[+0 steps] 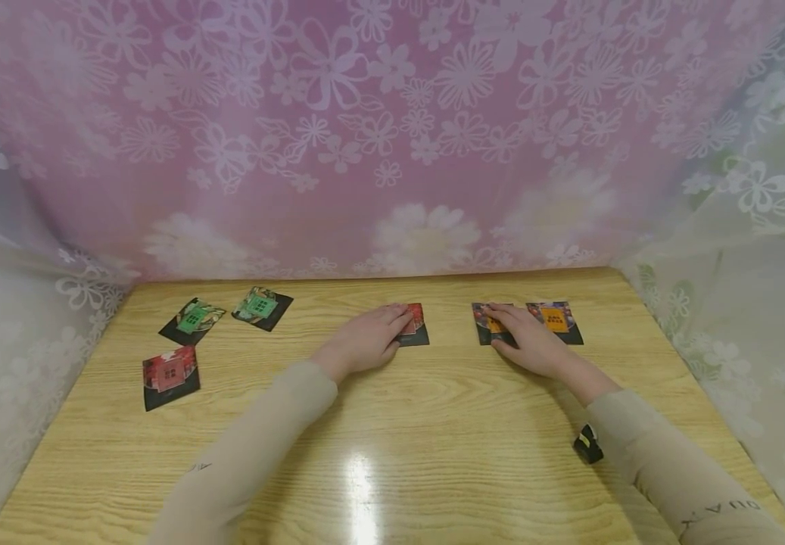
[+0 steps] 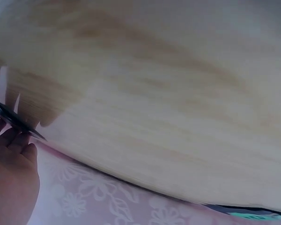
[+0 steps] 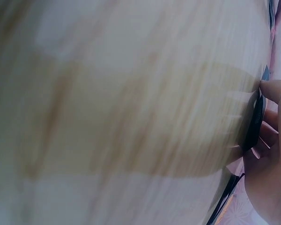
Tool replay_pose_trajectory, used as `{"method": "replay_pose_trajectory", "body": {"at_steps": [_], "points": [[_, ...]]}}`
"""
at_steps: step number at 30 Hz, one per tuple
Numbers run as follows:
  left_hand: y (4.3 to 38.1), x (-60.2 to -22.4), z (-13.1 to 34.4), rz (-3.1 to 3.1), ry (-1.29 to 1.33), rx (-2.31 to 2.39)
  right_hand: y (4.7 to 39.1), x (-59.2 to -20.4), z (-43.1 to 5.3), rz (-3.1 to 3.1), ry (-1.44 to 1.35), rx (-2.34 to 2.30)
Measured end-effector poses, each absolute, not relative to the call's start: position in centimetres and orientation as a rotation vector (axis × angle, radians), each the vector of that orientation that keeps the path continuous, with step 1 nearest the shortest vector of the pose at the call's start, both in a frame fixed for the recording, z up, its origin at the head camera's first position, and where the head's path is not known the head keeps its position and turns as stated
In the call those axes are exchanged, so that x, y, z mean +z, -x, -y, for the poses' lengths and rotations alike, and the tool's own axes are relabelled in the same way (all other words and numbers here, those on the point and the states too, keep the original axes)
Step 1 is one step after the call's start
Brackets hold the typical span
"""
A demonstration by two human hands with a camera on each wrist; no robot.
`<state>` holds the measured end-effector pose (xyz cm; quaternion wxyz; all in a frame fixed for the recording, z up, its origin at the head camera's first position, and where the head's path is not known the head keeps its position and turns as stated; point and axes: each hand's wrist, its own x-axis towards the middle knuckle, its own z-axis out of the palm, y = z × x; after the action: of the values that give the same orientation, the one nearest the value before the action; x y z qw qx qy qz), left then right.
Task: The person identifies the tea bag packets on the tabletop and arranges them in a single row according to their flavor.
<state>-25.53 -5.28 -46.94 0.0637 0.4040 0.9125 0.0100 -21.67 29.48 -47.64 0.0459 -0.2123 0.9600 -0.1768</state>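
My left hand [image 1: 368, 338] lies over a small flat red-and-black packet [image 1: 418, 325], its fingers resting across the left part. In the left wrist view the fingertips touch the dark packet [image 2: 14, 119] on the tabletop. Farther right, my right hand [image 1: 531, 341] rests on an orange-labelled black packet [image 1: 483, 325], partly covering it. The right wrist view has the thumb and fingers spread along that packet [image 3: 256, 123]. Just beside it lies a second orange-labelled packet [image 1: 557, 321], near the back of the right hand.
Two green-labelled packets [image 1: 192, 321] [image 1: 263, 307] and another red packet [image 1: 170, 377] lie at the left of the wooden table [image 1: 433, 454]. A small black object with a yellow mark [image 1: 588, 444] sits by the right sleeve. Flowered curtains [image 1: 365, 151] hang behind and at both sides.
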Motion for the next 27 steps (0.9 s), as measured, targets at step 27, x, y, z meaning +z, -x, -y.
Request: {"method": "replay_pose_trajectory", "body": {"at_steps": [27], "points": [[25.9,-46.6,0.2,-2.714,-1.26,-0.053,21.6,-47.3,-29.4,-2.932,0.648,-0.55]]}}
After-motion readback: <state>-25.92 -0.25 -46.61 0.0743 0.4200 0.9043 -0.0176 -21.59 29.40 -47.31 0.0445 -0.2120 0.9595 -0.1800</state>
